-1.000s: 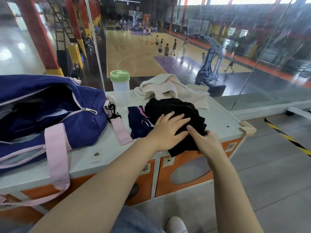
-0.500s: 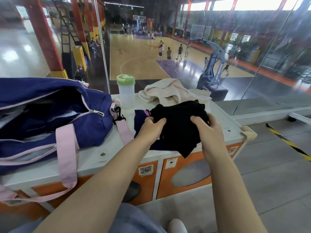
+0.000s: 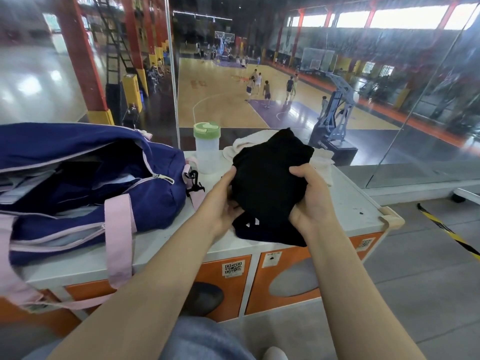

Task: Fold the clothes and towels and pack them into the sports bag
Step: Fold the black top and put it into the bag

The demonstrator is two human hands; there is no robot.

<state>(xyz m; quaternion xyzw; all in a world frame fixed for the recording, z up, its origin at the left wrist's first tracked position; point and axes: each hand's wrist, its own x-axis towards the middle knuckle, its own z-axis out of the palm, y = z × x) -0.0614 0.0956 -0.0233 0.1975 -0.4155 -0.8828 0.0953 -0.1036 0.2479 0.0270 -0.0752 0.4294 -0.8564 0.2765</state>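
Cabinet top [image 3: 345, 203] carries all items. Bag [image 3: 85, 178] lies on its left part, at 9 o'clock from the hands, mouth open, one strap [image 3: 118, 240] hanging over the front edge. Bottle [image 3: 207, 148] stands upright at the back, at 11 o'clock, just right of the bag. Towel [image 3: 323, 162] lies at the back right, at 1 o'clock, right of the bottle. Garment [image 3: 267, 183] sits centre, in front of the towel and partly hiding it, gripped between left hand [image 3: 223, 201] and right hand [image 3: 311, 201]. A second garment [image 3: 259, 231] lies under it at the front edge. Glass wall [image 3: 389, 100] stands behind the cabinet.
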